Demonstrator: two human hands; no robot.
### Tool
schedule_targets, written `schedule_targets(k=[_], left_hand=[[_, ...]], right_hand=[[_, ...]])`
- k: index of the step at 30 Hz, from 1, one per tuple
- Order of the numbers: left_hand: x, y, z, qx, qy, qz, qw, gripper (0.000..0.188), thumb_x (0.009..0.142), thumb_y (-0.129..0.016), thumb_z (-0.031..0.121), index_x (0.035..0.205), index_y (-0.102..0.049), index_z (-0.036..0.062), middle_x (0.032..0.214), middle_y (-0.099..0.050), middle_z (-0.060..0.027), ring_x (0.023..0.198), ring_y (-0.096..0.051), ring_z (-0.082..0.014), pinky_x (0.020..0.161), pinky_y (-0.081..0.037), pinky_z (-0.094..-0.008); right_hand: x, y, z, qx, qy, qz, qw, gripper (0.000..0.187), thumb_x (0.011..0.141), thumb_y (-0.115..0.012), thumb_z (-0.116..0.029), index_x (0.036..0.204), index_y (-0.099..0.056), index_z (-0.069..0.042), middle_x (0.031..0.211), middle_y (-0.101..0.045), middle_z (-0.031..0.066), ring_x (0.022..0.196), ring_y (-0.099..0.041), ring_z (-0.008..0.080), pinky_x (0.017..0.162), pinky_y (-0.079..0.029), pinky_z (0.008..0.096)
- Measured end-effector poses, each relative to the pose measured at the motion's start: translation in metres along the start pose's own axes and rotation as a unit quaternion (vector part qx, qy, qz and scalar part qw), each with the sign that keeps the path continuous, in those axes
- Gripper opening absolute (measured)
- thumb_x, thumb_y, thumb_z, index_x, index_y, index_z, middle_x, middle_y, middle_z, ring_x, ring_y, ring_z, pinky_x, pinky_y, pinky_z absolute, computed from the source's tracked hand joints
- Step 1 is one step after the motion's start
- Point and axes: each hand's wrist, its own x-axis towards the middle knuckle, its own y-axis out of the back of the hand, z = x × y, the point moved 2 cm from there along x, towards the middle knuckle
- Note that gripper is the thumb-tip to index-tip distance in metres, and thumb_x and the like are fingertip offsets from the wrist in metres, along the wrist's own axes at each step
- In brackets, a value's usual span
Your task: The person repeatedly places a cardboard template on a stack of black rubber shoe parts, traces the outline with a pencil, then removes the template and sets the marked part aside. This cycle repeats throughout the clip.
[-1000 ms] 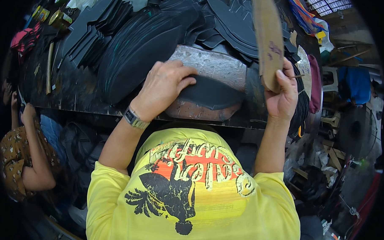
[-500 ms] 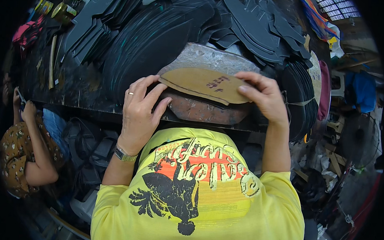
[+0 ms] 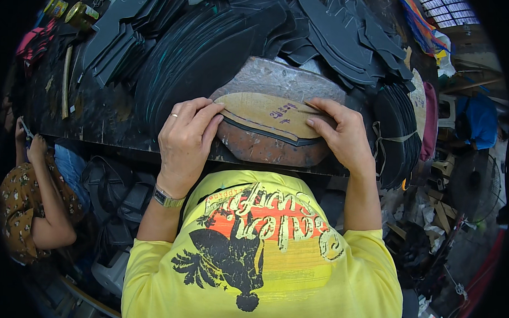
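A flat tan sole-shaped template (image 3: 250, 109) with handwritten marks lies over a dark sheet piece (image 3: 255, 132), whose edge shows along its near side. Both rest on a worn board (image 3: 266, 151), grey at the back and reddish brown in front. My left hand (image 3: 185, 140), with a ring and a wristwatch, pinches the pointed left end between thumb and fingers. At the opposite end, my right hand (image 3: 345, 131) is closed on the template, thumb in front and fingers behind. Whether each hand also grips the dark piece is hard to make out.
Fanned stacks of dark cut sheets (image 3: 196, 61) surround the board's back and left. A tied bundle of dark pieces (image 3: 398, 136) stands at the right. A thin wooden stick (image 3: 66, 82) lies farther left. Another person in a patterned top (image 3: 45, 208) holds a tool at the far left.
The template has come down flat onto the dark piece and board, no longer tilted up. My right hand has shifted slightly left and lower; more of the dark piece's edge shows.
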Motion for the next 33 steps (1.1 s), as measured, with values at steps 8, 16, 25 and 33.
schedule_targets(k=[8,16,25,33], left_hand=[[-0.001,0.0,-0.001,0.001,-0.002,-0.003,1.0,0.019,0.085,-0.078,0.003,0.104,-0.077,0.0041,0.105,-0.072,-0.0087,0.097,-0.069,-0.0269,0.083,-0.056,-0.037],[-0.005,-0.003,0.007,-0.022,0.008,-0.012,1.0,0.025,0.083,-0.081,0.003,0.108,-0.076,0.0029,0.114,-0.067,-0.0121,0.1,-0.064,-0.0295,0.086,-0.054,-0.0398],[-0.005,-0.024,0.012,-0.075,-0.061,-0.037,0.995,0.03,0.081,-0.083,0.009,0.11,-0.076,0.0076,0.129,-0.065,-0.0108,0.129,-0.057,-0.0333,0.107,-0.043,-0.0484],[-0.004,-0.035,0.008,-0.098,-0.05,-0.063,0.992,0.028,0.084,-0.082,0.012,0.111,-0.076,0.0075,0.129,-0.066,-0.0113,0.129,-0.057,-0.0328,0.11,-0.041,-0.0493]], right_hand=[[-0.016,0.04,0.02,0.237,-0.008,0.155,0.959,0.014,0.09,-0.076,-0.003,0.104,-0.074,-0.002,0.098,-0.07,-0.0001,0.088,-0.064,0.0085,0.08,-0.052,0.0238],[-0.05,0.13,0.068,0.569,0.134,0.35,0.732,0.016,0.104,-0.065,-0.015,0.118,-0.06,-0.011,0.088,-0.057,0.003,0.069,-0.044,0.013,0.058,-0.035,0.0265],[-0.043,0.103,0.08,0.539,-0.012,0.371,0.756,0.019,0.104,-0.064,-0.012,0.123,-0.059,-0.013,0.115,-0.071,0.0042,0.085,-0.065,0.0101,0.06,-0.044,0.0245],[-0.029,0.087,0.08,0.498,-0.051,0.363,0.786,0.023,0.101,-0.07,-0.013,0.122,-0.063,-0.013,0.108,-0.07,-0.0021,0.085,-0.068,0.0078,0.058,-0.045,0.0224]])
